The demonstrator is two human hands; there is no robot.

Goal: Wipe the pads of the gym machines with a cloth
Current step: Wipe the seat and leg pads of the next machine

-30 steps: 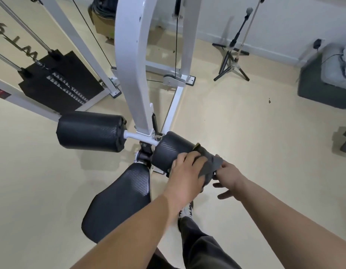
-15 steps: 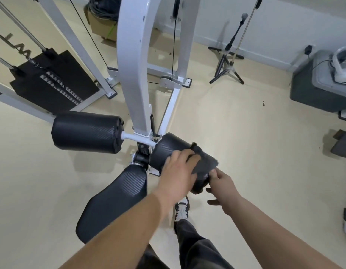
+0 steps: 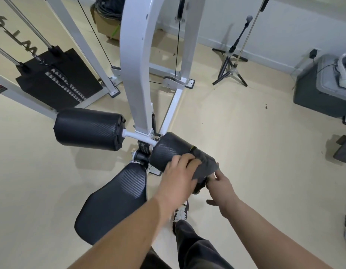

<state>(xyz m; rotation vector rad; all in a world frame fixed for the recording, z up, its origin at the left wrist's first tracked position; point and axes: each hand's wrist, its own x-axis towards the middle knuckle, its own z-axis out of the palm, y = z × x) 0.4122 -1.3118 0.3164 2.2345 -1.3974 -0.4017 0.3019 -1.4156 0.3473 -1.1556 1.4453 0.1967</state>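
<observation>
A dark grey cloth lies draped over the outer end of the right black roller pad. My left hand holds it against the pad, fingers bent over the roller's curve. My right hand is at the pad's end face, just under the cloth's edge. Its fingertips touch there and its thumb is spread away. The left roller pad and the black seat pad are bare.
The white machine frame rises just behind the rollers, with a cable and pulley beside it. A black weight stack stands at the left. A tripod stand and a grey box are at the right. My shoe is below the pad.
My left hand has slid the cloth slightly along the right roller. My right hand has come in from beside the cloth to the pad's end.
</observation>
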